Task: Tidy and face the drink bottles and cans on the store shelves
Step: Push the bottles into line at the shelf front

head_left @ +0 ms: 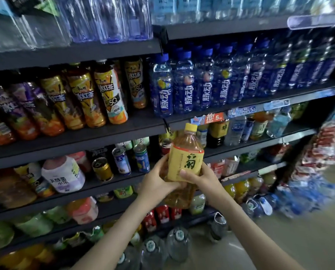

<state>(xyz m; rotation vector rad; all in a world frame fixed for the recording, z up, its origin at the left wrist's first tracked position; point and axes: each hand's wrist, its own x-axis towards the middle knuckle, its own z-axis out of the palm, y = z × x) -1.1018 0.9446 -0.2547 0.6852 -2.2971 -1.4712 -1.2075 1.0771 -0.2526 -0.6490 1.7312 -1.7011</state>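
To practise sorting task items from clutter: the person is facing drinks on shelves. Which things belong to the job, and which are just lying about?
Job: yellow-label tea bottle, held in left hand and right hand; blue-capped bottles; iced tea bottles; cans.
Lying about: snack packets at right; price tags.

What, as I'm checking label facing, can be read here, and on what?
"菊": yellow label of the yellow-capped amber plastic bottle.
"脉动": blue labels of the blue-capped clear plastic bottles.
"冰红茶": wrappers of the yellow-wrapped plastic tea bottles.
"抢!" and "5": orange paper shelf tag.
"5.0": pale blue paper shelf tag.
All other labels and tags are too blurred to read.
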